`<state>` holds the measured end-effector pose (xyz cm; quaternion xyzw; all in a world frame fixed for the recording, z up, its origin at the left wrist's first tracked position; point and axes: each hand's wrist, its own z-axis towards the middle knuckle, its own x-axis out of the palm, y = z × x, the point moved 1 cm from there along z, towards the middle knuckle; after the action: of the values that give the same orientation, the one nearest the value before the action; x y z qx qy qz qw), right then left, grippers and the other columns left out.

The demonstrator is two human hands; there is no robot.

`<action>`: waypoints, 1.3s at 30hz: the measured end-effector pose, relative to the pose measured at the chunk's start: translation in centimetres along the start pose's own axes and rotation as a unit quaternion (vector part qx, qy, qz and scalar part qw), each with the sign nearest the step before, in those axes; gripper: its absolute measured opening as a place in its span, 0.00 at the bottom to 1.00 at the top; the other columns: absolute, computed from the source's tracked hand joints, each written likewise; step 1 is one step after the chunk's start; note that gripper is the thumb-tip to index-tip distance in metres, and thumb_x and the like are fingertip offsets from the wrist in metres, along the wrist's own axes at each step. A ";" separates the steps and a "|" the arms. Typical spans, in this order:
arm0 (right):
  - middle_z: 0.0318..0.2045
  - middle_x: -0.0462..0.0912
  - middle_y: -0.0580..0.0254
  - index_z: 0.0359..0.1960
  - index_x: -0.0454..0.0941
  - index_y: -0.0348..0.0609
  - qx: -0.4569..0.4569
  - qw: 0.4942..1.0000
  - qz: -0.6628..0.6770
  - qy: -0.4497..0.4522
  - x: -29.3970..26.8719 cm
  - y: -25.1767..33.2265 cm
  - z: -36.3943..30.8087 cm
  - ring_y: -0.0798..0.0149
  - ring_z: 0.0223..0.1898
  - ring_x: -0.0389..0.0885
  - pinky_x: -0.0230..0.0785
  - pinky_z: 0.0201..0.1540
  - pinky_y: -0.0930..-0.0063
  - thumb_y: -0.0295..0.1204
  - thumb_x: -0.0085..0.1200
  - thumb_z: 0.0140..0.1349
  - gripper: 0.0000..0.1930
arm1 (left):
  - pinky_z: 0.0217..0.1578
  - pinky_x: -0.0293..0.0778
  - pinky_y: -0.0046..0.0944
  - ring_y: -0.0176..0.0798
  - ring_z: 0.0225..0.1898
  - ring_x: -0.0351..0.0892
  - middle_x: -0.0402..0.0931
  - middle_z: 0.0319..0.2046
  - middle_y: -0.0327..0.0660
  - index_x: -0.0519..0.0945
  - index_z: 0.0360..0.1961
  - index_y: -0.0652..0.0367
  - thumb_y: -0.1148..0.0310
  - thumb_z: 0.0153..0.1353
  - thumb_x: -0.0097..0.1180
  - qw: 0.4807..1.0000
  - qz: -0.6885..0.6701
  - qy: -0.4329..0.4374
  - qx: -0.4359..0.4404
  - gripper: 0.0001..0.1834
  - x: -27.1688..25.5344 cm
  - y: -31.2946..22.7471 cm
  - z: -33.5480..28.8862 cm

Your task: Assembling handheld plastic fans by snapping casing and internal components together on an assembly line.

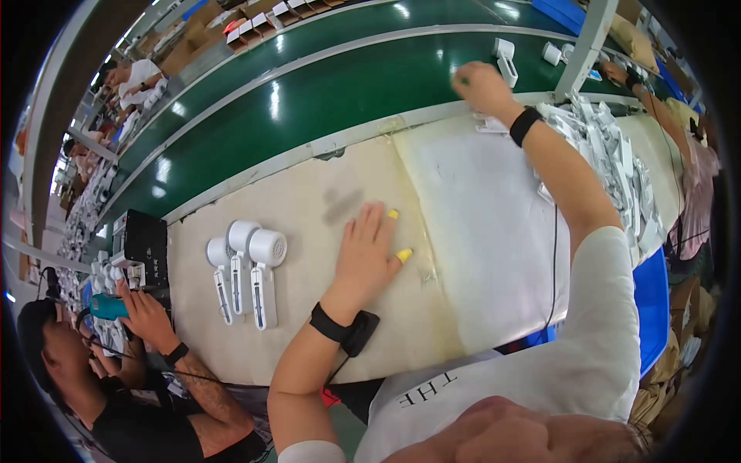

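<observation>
Left arm: bent at the elbow by the near edge of the tabletop, forearm slanting inward. The left hand is palm down over the middle, fingers extended toward the far edge, thumb held apart; thumb and forefinger tipped yellow. Contact with the surface cannot be judged. Right arm: stretched diagonally forward, the right hand beyond the far edge, fingers curled, their grip unclear.
</observation>
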<state>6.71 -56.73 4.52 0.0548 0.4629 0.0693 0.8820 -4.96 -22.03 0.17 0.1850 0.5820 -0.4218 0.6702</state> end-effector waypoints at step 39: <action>0.55 0.66 0.46 0.45 0.76 0.47 -0.097 0.955 0.206 0.193 -3.0 20.9 -14.7 0.45 0.43 0.75 0.71 0.45 0.64 0.28 0.54 0.51 0.16 | 0.37 0.68 0.50 0.58 0.36 0.73 0.75 0.32 0.54 0.76 0.39 0.64 0.70 0.49 0.54 0.887 0.092 -0.270 -0.363 0.15 -5.6 8.3 -12.4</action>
<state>-8.59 -36.24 2.00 0.0486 0.5937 0.3031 0.7438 -6.02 -6.07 0.27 -0.1393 0.4718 -0.1511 0.8574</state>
